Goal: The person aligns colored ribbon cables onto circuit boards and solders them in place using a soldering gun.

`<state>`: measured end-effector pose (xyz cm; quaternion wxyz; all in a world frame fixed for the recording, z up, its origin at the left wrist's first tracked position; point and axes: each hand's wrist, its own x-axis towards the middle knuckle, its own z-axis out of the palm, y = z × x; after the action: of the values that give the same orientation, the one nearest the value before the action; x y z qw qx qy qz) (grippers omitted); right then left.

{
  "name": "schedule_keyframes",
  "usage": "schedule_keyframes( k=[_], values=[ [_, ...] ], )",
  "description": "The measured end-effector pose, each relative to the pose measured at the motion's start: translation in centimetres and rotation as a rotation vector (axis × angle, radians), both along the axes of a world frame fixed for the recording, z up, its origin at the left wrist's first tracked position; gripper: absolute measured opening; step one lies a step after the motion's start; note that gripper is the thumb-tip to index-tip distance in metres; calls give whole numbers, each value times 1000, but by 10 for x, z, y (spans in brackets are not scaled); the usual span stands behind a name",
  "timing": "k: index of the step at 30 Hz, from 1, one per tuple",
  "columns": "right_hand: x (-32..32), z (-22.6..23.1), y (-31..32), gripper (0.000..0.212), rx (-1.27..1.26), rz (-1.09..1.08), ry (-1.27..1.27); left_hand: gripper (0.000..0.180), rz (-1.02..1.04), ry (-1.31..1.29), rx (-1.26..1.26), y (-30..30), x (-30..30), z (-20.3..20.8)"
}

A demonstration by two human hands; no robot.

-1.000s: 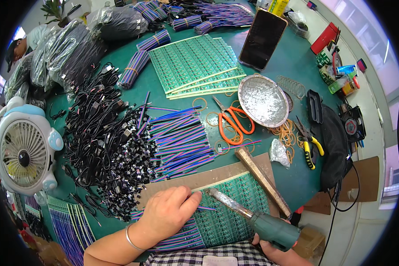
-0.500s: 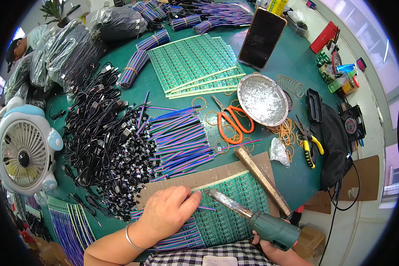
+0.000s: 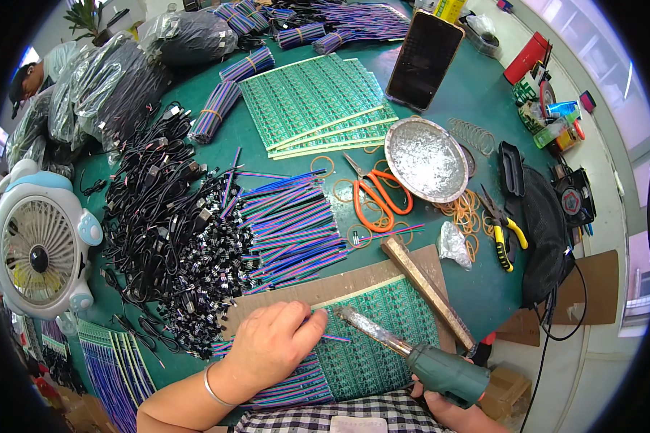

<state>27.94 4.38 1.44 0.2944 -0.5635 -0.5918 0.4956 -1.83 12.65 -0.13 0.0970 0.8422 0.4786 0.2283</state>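
Note:
My left hand (image 3: 276, 345), with a metal bangle at its wrist, is closed in a pinch over the left part of a green circuit board panel (image 3: 383, 346). A multicoloured wire strip (image 3: 336, 338) pokes out beneath its fingers. More such strips (image 3: 296, 390) lie side by side along the panel's left edge. My right hand (image 3: 430, 397), mostly hidden below the tool, grips a soldering iron (image 3: 440, 372) by its dark green handle. The iron's tip sits over the panel's upper part, close to my left fingertips. Under the panel is a cardboard sheet (image 3: 303, 289).
A metal bar (image 3: 426, 292) lies along the panel's right side. Beyond are orange-handled scissors (image 3: 379, 195), a round metal dish (image 3: 426, 160), pliers (image 3: 504, 231) and a propped phone (image 3: 425, 61). Leftward are loose wire strips (image 3: 289, 231), black cables (image 3: 152, 195) and a fan (image 3: 40, 242).

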Motion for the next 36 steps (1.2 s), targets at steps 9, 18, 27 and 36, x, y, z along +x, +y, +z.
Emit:
schedule_keyframes(
  k=[9,18,27,36],
  values=[
    [-1,1,3,19,63,86,-133,22,5,16,-2,-1,-1,3],
    [-3,1,5,19,51,52,-58,23,5,17,-3,-2,-1,4],
    [-2,-2,0,16,33,6,-26,23,1,32,-1,-1,0,4],
    [13,-14,-4,17,76,81,-47,20,-5,58,63,-1,-2,2]
  ],
)
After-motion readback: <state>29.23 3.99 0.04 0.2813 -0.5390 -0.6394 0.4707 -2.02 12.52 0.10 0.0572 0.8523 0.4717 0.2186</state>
